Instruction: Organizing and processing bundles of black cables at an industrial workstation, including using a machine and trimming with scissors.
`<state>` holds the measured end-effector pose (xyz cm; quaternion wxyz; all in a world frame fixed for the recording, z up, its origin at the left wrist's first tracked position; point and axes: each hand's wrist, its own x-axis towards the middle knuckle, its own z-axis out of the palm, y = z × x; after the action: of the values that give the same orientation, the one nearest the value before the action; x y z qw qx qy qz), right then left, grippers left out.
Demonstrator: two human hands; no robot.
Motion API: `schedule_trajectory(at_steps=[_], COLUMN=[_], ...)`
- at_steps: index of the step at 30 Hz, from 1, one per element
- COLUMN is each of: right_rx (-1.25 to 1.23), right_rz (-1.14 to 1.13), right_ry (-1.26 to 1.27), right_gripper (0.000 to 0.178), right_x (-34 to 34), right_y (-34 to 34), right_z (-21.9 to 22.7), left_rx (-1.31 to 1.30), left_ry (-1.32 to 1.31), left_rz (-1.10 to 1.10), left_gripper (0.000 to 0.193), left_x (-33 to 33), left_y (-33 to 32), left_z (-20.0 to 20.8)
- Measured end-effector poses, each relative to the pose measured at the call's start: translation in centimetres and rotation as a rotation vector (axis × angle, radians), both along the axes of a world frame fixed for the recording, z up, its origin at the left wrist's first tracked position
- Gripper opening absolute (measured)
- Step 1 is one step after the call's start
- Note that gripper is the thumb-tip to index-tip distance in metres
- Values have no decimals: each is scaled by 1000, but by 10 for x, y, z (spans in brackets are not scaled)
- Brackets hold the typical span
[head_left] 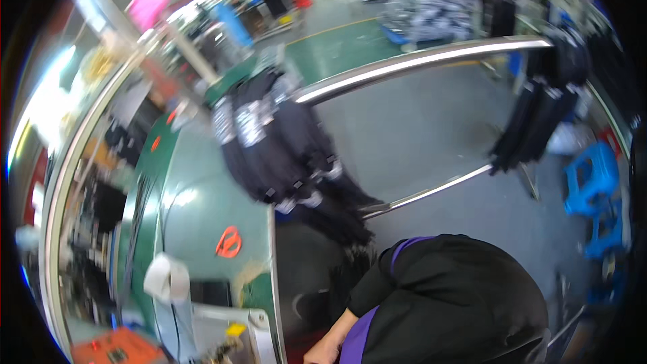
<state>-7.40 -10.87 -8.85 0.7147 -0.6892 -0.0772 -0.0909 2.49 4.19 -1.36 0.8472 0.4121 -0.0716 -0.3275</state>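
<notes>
A black sleeve with purple trim (pixel 465 290) bulges up from the lower edge, right of the middle. Its bent arm leads back down to what looks like my right hand (pixel 325 350). Only the wrist and the back of that hand show. The lower edge cuts off the fingers, so anything in them is hidden. The hand is close to the right edge of the green-topped table (pixel 202 182). Dark garments with clear plastic on them (pixel 276 135) hang from a metal rail (pixel 424 61) ahead of me. My left hand does not show.
An orange-red loop (pixel 229 242) lies on the table, near a white roll (pixel 166 278) and a machine (pixel 232 334). More dark garments (pixel 539 108) hang at the rail's right end. Blue stools (pixel 593 178) stand at right; wrapped bundles (pixel 435 17) lie farther back.
</notes>
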Motion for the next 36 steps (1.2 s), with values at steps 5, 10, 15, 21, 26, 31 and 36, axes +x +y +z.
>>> schedule_trajectory(at_steps=[5,10,15,21,26,31,36], right_rx=[-38,164,214,196,4,-406,-561], right_rz=[318,403,508,358,369,-219,-395], right_ry=[301,311,413,471,409,-20,-143], right_gripper=[37,25,29,39,39,28,21], right_x=[5,27,23,15,13,34,57], right_y=[5,-4,-16,-12,-21,-34,-30], right_z=[12,35,70,55,56,98,101], left_rx=[38,-67,-236,-104,-22,-23,-35], left_ry=[-130,-77,77,240,252,207,265], left_rz=[309,280,256,62,7,73,201], left_gripper=[12,20,21,21,19,20,17], left_x=[-1,0,15,-13,-18,-21,-34], left_y=[-12,-36,-29,-31,-34,-43,-66], left_z=[44,44,39,21,18,10,8])
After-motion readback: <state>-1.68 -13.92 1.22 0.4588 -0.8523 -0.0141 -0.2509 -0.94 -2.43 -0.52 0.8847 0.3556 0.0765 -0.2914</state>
